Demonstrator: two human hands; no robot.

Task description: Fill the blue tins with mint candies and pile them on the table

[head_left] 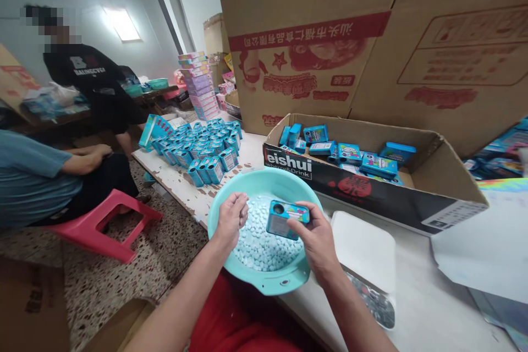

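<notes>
My right hand grips a small blue candy box with a round dark hole at one end of its top. The box is tilted a little over a turquoise basin. Inside the basin lie many small pale blue candies. Above the basin's left side, my left hand is closed, fingers curled together; what it holds, if anything, is hidden. Past the basin, many similar blue boxes stand packed together on the white table, holes upward.
A long cardboard tray with several blue boxes stands behind the basin. A white scale lies to the right. Large cartons rise at the back. One person sits at the left by a pink stool; another stands farther off.
</notes>
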